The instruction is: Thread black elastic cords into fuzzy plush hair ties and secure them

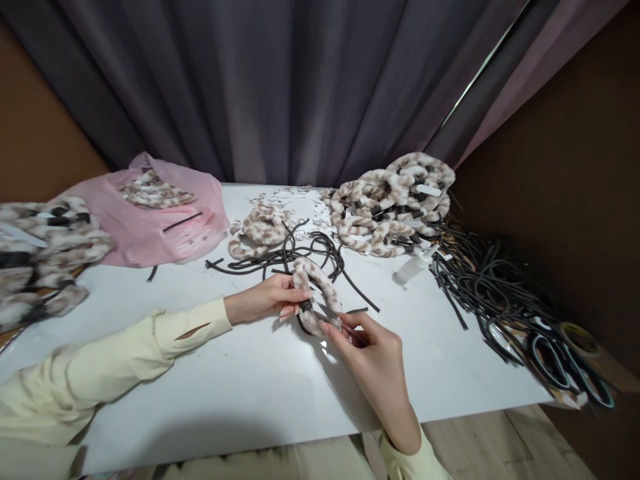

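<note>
A fluffy white-and-brown ring [325, 285] is pinched at its dark joint between the thumb and fingers of my left hand [273, 298]. My right hand [373, 350] is closed around what look like small scissors [327, 312], their blades pointing at the joint of the ring. Most of the scissors' handle is hidden by my fingers. Just behind the ring, a tangle of black cords [280, 257] lies on the white table [240, 387]. Farther back sits another fluffy piece [265, 227], close to the cords.
Fluffy rings are heaped at the back right [400, 193]. A pink plastic bag [120, 233] and more fluffy pieces [75, 240] occupy the left. A small clear bottle [413, 268] stands near a big pile of black cords [480, 280]. Small metal rings [310, 227] are scattered behind.
</note>
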The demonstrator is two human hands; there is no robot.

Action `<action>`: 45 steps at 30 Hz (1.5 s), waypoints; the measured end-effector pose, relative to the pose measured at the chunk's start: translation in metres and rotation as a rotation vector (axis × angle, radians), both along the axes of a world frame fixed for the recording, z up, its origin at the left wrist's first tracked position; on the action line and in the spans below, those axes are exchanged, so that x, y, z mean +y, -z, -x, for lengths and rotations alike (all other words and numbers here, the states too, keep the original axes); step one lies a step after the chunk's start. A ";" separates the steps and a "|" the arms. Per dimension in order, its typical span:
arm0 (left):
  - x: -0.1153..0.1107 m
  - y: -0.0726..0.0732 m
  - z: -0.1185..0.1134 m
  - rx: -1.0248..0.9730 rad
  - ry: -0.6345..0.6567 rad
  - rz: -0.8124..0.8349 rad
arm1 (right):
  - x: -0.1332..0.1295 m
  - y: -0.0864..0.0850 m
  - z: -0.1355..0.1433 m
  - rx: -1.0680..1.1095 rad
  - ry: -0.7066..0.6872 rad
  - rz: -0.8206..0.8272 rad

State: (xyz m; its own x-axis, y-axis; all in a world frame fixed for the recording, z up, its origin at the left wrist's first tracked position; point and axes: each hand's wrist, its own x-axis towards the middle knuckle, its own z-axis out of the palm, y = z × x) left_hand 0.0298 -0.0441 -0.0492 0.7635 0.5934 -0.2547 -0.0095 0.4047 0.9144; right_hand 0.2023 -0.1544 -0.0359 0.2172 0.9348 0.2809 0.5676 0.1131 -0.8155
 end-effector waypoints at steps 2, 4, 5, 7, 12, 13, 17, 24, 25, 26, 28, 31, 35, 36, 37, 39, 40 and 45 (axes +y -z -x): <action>0.000 0.000 0.000 0.000 -0.003 0.002 | 0.000 0.000 0.000 -0.001 -0.002 0.000; 0.000 0.001 0.000 -0.002 -0.002 0.004 | 0.000 0.000 0.001 -0.002 -0.003 0.001; 0.000 0.001 0.000 -0.004 -0.002 0.006 | 0.000 0.001 0.001 -0.003 -0.003 0.002; 0.000 0.002 0.000 -0.009 -0.001 0.010 | 0.000 0.001 0.001 -0.007 0.000 -0.007; 0.000 0.002 0.000 -0.012 0.004 0.015 | 0.000 0.002 0.001 -0.025 -0.004 -0.028; 0.000 0.002 0.000 -0.012 0.006 0.016 | 0.000 0.001 0.002 -0.028 -0.002 -0.026; -0.001 0.000 0.000 -0.016 0.005 0.016 | 0.000 0.002 0.003 -0.044 0.001 -0.030; -0.005 0.000 -0.003 -0.015 -0.041 0.013 | 0.002 0.005 0.005 -0.047 0.004 -0.028; -0.006 0.000 -0.004 -0.014 -0.048 0.010 | 0.002 0.005 0.005 -0.050 0.005 -0.028; -0.006 0.000 -0.004 -0.010 -0.052 0.001 | 0.002 0.006 0.005 -0.054 0.005 -0.028; -0.007 -0.001 -0.004 0.004 -0.061 -0.033 | 0.002 0.008 0.006 -0.064 0.005 -0.020; -0.009 -0.002 -0.005 0.032 -0.076 -0.105 | 0.001 0.010 0.007 -0.071 0.009 -0.007; -0.009 -0.002 -0.005 0.033 -0.078 -0.125 | 0.002 0.010 0.009 -0.045 0.009 0.006; -0.009 -0.002 -0.004 0.023 -0.080 -0.105 | 0.002 0.010 0.009 -0.031 0.008 0.006; -0.009 -0.002 -0.004 0.010 -0.080 -0.078 | 0.002 0.009 0.009 -0.016 0.009 0.005; -0.008 -0.002 -0.004 -0.011 -0.071 -0.024 | 0.002 0.009 0.010 0.015 0.013 0.001; -0.008 -0.002 -0.004 -0.016 -0.066 -0.004 | 0.001 0.009 0.010 0.033 0.016 0.001; -0.007 -0.006 -0.003 -0.037 -0.108 0.070 | -0.002 0.012 0.002 0.087 0.040 0.043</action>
State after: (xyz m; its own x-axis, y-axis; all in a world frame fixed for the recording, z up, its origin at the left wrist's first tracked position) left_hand 0.0330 -0.0506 -0.0435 0.7056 0.6548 -0.2710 -0.0898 0.4619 0.8824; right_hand 0.2000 -0.1567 -0.0481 0.2769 0.9357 0.2186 0.4975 0.0550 -0.8657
